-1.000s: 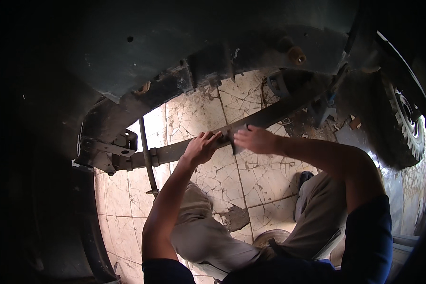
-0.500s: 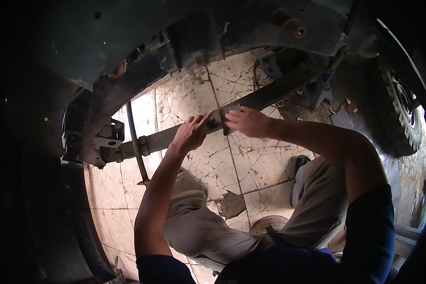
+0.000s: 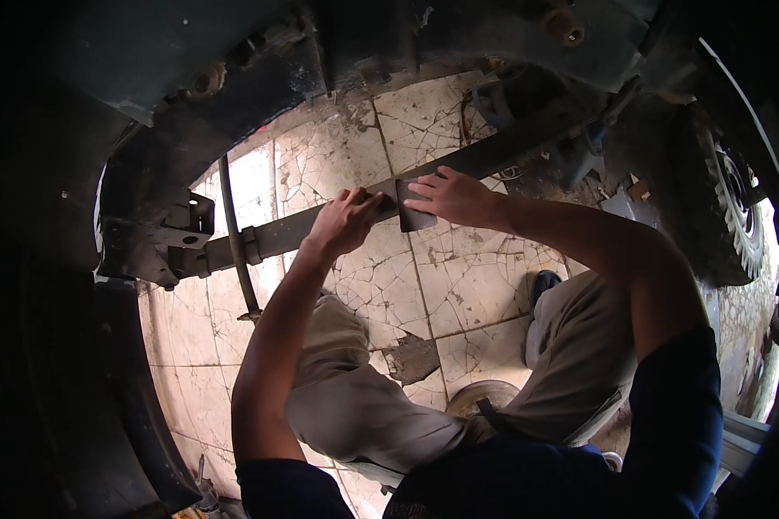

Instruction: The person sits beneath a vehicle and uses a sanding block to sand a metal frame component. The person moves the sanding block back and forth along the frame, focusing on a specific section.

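A long dark leaf spring (image 3: 286, 232) runs from the bracket at lower left up to the far right under the vehicle body. My left hand (image 3: 344, 223) is closed over it just left of its middle, fingertips curled on its top. A small dark flat plate (image 3: 418, 218) lies across the spring and juts out on my side. On this plate rests my right hand (image 3: 457, 199), its fingers stretched out and slightly apart, pointing toward my left hand. The undersides of both hands are hidden.
A metal bracket (image 3: 186, 227) holds the spring's left end, and a thin rod (image 3: 234, 229) crosses near it. A toothed wheel (image 3: 740, 195) stands at right. Dark bodywork (image 3: 260, 104) arches over the far side. Cracked tiles (image 3: 467, 285) cover the floor. A round seat (image 3: 480, 396) shows between my legs.
My right hand has come down onto the plate, and more of the plate's face shows. My left hand's extended finger has curled in. The whole view has shifted slightly.
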Tool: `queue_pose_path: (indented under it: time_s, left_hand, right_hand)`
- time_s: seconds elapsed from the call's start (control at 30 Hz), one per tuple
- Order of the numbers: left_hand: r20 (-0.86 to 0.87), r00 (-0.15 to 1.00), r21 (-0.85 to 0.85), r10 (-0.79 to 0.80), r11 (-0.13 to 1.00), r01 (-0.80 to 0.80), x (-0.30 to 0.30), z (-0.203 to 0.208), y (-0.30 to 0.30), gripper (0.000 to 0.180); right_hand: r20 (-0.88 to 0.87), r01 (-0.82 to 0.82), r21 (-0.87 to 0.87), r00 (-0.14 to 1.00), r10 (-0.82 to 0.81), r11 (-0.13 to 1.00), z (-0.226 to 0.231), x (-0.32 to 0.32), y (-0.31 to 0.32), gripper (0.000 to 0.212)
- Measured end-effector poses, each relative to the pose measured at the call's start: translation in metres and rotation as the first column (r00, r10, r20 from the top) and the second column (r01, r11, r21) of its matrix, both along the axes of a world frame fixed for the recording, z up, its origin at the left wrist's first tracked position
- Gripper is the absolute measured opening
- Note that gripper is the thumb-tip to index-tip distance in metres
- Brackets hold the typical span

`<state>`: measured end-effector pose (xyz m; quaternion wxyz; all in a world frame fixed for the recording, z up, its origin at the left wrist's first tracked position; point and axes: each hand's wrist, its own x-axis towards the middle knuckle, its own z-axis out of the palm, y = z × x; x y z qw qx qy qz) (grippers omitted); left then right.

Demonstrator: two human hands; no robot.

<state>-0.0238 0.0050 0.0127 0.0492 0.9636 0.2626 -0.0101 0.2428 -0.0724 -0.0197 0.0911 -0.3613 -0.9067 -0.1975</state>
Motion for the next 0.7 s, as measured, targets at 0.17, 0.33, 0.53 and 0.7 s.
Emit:
queue_pose_path:
  time_s: [0.17, 0.33, 0.53, 0.7]
  left_hand:
    - [0.012, 1.000, 0.036, -0.002, 0.999, 0.001, 0.001, -0.002, 0.000, 0.059]
    - [0.011, 1.000, 0.040, 0.019, 0.999, -0.020, -0.001, -0.002, -0.003, 0.066]
    - [-0.027, 0.998, -0.010, 0.055, 0.998, -0.055, 0.004, 0.004, -0.005, 0.067]
    - [-0.016, 0.999, -0.020, 0.029, 0.999, -0.029, 0.002, -0.001, -0.002, 0.062]
  right_hand:
    - [0.033, 0.025, 0.112, 0.999, -0.029, 0.993, -0.008, 0.016, 0.018, 0.034]
    - [0.068, 0.114, 0.035, 0.991, -0.116, 0.993, -0.004, -0.001, 0.010, 0.035]
    - [-0.008, 0.033, 0.073, 0.999, -0.032, 0.997, -0.012, 0.004, 0.014, 0.029]
    - [0.089, 0.207, 0.074, 0.973, -0.213, 0.976, -0.013, 0.019, 0.023, 0.028]
